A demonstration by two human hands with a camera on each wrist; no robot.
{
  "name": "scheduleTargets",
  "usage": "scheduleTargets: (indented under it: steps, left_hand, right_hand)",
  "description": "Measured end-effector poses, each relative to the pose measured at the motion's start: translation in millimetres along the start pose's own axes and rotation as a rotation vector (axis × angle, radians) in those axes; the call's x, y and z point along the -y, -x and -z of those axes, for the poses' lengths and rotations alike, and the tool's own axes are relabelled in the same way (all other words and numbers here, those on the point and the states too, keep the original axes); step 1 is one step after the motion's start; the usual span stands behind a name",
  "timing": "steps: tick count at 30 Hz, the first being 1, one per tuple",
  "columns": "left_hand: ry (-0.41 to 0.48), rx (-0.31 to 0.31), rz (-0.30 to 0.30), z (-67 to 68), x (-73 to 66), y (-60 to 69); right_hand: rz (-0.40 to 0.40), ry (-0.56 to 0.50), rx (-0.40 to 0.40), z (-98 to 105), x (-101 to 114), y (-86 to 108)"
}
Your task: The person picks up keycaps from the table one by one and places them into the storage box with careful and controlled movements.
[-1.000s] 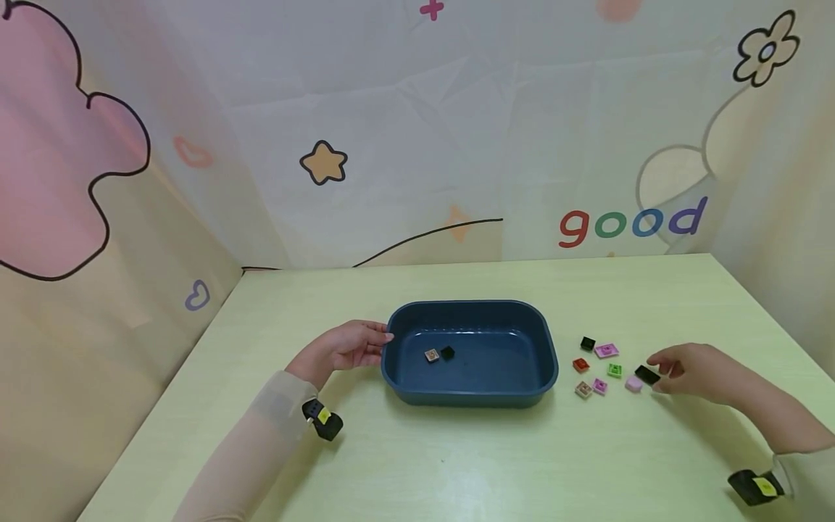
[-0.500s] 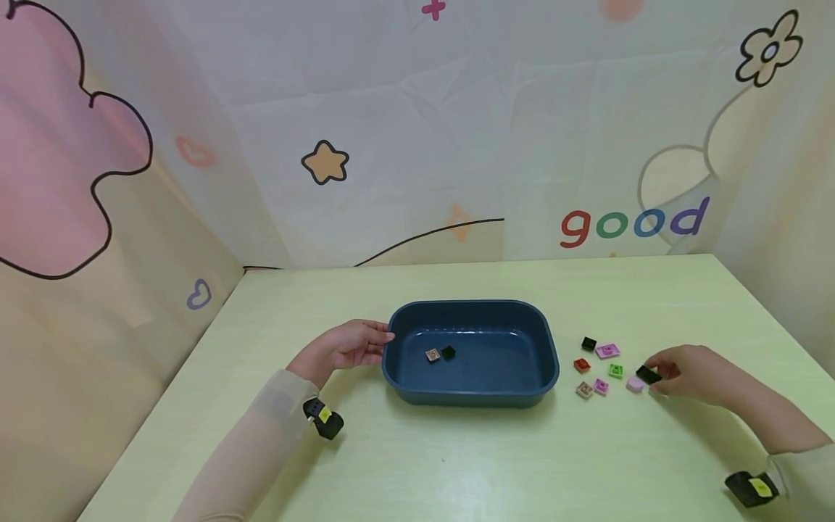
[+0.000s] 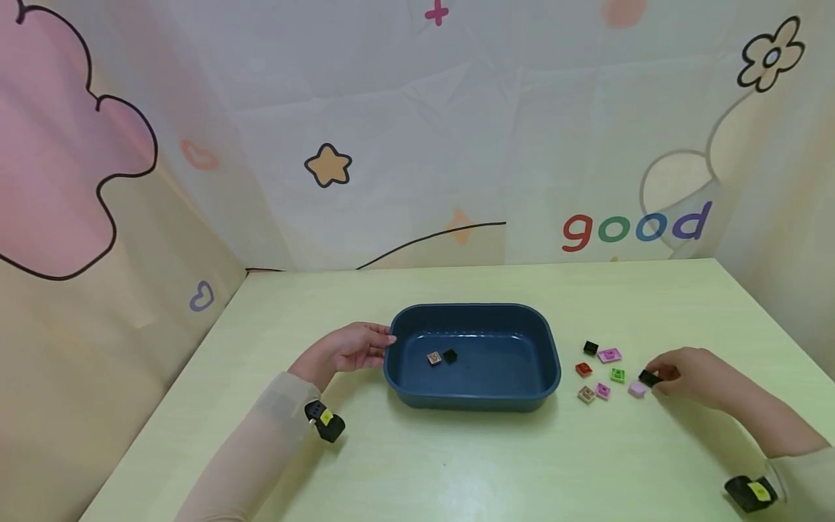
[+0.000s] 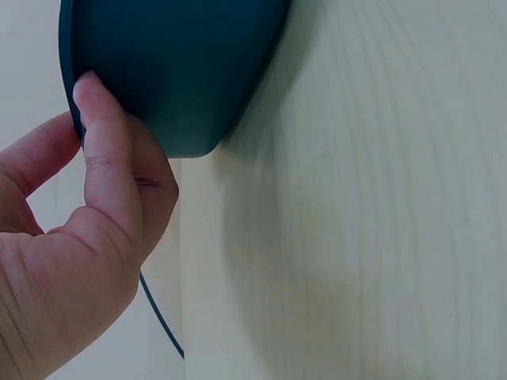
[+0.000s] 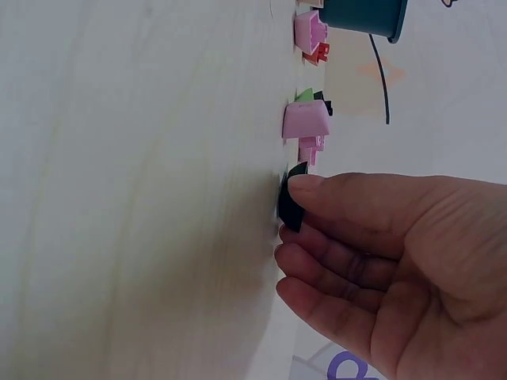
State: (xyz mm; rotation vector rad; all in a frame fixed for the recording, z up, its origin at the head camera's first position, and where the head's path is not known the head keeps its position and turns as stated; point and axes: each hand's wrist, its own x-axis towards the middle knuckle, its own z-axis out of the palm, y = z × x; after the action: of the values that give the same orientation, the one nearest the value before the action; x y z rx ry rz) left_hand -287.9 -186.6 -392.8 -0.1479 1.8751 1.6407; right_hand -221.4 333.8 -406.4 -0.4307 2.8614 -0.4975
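Observation:
My left hand (image 3: 355,346) grips the left rim of a dark blue rectangular basin (image 3: 470,401), thumb and fingers on either side of the wall in the left wrist view. On the basin floor lie a tan building block (image 3: 434,358) and a black one. To the right of the basin, my right hand (image 3: 693,371) pinches a black building block (image 5: 292,199) between thumb and fingers, low over the tabletop. A pale pink building block (image 3: 637,390) sits just left of those fingertips. The hand partly hides the held block.
Several small blocks lie loosely between basin and right hand: a red block (image 3: 583,370), a green block (image 3: 617,375), a tan block (image 3: 586,394), pink ones and a black block (image 3: 591,348). A printed curtain (image 3: 404,145) hangs behind the light green table (image 3: 417,471).
The right fingers have drawn in around the black block, and less of it shows now. The left hand and the basin stay in place; the head view has shifted slightly.

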Motion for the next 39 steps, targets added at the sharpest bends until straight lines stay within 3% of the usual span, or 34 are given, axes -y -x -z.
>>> scheduleTargets:
  steps: [22,39]
  left_hand:
    - [0.003,0.001,0.006,-0.4,0.1,-2.2]
    - [0.001,0.005,-0.001,-1.0,0.5,-0.6]
  right_hand:
    - [0.021,0.027,-0.060,49,11,1.5]
    - [0.062,0.038,-0.117,84,42,-8.5]
